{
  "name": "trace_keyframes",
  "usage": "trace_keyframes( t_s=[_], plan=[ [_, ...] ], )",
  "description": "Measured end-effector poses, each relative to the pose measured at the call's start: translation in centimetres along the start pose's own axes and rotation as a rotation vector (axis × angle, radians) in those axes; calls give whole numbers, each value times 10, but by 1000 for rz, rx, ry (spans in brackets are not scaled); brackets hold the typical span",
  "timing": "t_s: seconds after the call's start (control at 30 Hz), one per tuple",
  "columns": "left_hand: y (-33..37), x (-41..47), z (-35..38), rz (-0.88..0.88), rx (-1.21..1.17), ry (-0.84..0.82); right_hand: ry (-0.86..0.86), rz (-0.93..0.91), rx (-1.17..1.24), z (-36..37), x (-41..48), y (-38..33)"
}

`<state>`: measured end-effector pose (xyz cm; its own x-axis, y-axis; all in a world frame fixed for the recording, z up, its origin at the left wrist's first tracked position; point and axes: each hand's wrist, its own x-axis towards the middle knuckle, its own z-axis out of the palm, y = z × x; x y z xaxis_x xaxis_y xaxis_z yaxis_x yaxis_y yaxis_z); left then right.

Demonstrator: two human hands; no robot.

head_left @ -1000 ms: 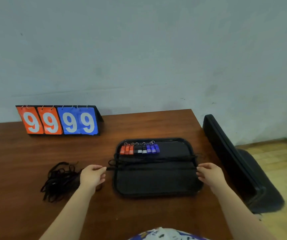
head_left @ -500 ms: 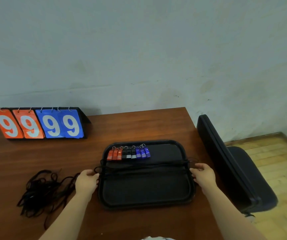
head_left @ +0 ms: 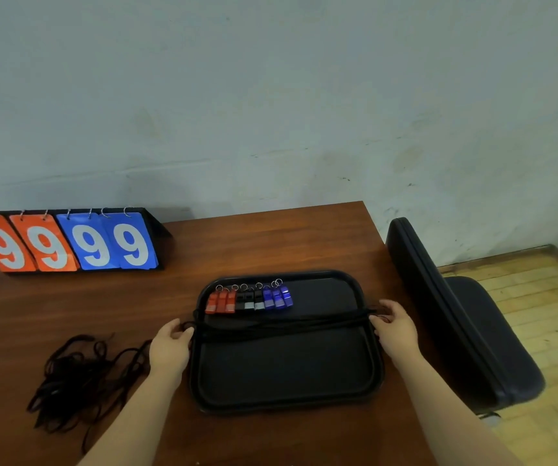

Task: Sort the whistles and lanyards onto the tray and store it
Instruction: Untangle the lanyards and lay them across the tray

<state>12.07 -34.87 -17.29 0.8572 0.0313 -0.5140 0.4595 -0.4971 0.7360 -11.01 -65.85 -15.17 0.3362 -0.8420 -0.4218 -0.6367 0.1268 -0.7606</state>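
A black tray [head_left: 286,398] lies on the brown table in front of me. Along its far left edge stands a row of whistles [head_left: 249,299]: red, black and blue, each with a metal ring. Black lanyards [head_left: 281,326] are stretched straight across the tray from rim to rim. My left hand [head_left: 169,348] pinches their left ends at the tray's left rim. My right hand [head_left: 395,327] pinches their right ends at the right rim. A loose tangle of black lanyards [head_left: 79,378] lies on the table left of my left arm.
A flip scoreboard [head_left: 65,242] showing 99 99 in orange and blue stands at the back left against the wall. A black chair [head_left: 456,317] is close to the table's right edge, over a wooden floor.
Both hands have shifted slightly toward the far side of the tray with the stretched lanyards. My view has turned a little to the right.
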Motion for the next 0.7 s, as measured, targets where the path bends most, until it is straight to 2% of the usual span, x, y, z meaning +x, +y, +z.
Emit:
trace_keyframes(
  t_s=[0.13, 0.37, 0.7],
  plan=[
    [-1, -4, 3, 29, 6, 55, 29, 4, -34, -1, 1, 3],
    [-4, -17, 3, 98, -4, 103, 59, 70, 123, -4, 1, 7],
    [11, -5, 8, 184, 99, 39, 27, 85, 122, -4, 1, 2]
  ],
)
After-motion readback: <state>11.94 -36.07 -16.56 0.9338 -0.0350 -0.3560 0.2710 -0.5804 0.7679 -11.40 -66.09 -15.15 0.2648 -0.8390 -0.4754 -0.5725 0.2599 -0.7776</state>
